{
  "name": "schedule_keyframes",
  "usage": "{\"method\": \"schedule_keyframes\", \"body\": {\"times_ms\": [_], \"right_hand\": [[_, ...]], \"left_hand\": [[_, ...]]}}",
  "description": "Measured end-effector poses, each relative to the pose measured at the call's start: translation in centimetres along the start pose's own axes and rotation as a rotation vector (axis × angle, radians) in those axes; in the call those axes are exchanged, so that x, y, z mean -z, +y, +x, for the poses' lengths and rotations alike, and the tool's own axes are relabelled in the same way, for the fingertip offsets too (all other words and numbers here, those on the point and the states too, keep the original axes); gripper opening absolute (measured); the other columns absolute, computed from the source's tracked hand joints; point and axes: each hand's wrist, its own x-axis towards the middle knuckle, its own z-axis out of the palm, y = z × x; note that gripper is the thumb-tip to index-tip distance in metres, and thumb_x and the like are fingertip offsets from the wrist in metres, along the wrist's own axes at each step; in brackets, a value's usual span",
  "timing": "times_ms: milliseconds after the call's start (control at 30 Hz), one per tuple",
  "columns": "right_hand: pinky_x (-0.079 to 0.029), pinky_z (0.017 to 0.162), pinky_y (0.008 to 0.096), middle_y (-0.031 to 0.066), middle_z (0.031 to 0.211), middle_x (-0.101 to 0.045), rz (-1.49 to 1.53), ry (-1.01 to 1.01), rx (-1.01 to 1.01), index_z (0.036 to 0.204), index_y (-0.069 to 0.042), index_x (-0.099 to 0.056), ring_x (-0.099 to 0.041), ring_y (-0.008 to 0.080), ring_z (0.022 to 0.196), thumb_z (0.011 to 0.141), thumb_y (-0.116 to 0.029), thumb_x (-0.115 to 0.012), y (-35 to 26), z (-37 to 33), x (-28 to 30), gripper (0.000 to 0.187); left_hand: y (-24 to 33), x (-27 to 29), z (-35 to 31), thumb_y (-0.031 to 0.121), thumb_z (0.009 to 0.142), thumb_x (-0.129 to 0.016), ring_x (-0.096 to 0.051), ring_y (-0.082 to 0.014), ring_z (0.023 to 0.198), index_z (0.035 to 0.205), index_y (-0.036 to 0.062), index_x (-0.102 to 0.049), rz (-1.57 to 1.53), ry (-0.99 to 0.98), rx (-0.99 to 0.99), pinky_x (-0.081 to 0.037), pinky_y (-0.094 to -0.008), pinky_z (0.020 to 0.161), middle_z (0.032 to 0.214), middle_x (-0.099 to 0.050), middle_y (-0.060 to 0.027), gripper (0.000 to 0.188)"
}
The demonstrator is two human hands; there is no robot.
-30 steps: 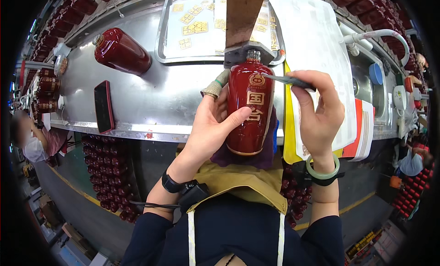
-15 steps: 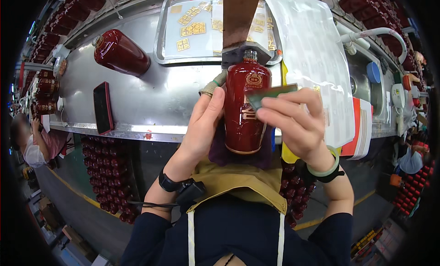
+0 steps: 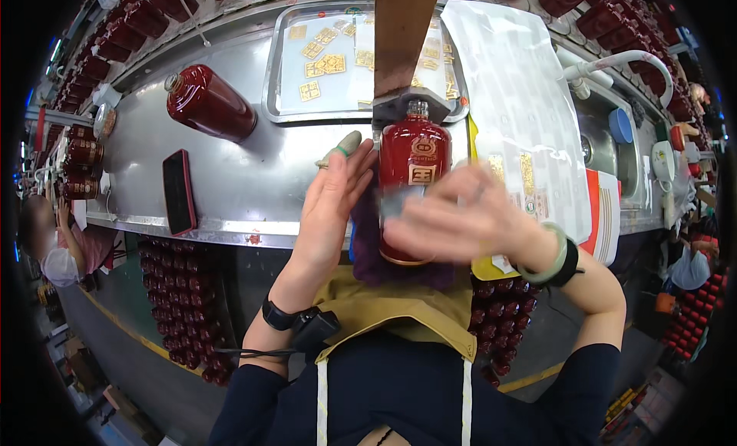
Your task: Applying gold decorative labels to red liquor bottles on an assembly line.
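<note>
Gold labels (image 3: 421, 175) already mark the bottle (image 3: 393, 156) by the table's (image 3: 138, 166) near edge; left hand (image 3: 332, 199) uncurled, right hand (image 3: 461, 219) blurred, grip unclear.

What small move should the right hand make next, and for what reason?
Probably it would be best to lift the right hand away from the red bottle. Blurred, it covers much of the bottle's lower front, so only the round gold emblem and the square one below can be checked. The open left hand is beside the bottle.

Glossy, smooth bottle (image 3: 401, 158), perhaps glass
</note>
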Motion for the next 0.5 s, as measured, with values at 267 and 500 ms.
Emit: {"method": "schedule_keyframes", "body": {"times_ms": [267,500], "right_hand": [[-0.045,0.079,0.0352,-0.0029,0.1,-0.073,-0.094,0.269,-0.295,0.103,-0.017,-0.076,-0.061,0.0194,0.088,0.076,-0.007,-0.076,5.0,-1.3,-0.9,0.029],[-0.048,0.071,0.0325,-0.0052,0.098,-0.072,0.173,0.171,-0.008,0.107,-0.02,-0.078,-0.061,0.0155,0.088,0.074,-0.014,-0.078,-1.9,-2.8,0.0,0.033]], "left_hand": [[0.4,-0.4,0.0,0.047,0.114,-0.034,-0.035,-0.0318,0.153,0.16,-0.0059,-0.028,-0.002,-0.018,0.005,-0.025,-0.0458,0.127,0.162,-0.039,-0.0252,0.069],[0.0,-1.3,0.5,0.044,0.115,-0.036,-0.041,-0.0297,0.15,0.159,-0.0076,-0.028,-0.006,-0.045,0.004,-0.029,-0.0439,0.126,0.161,-0.04,-0.0239,0.068]]}}
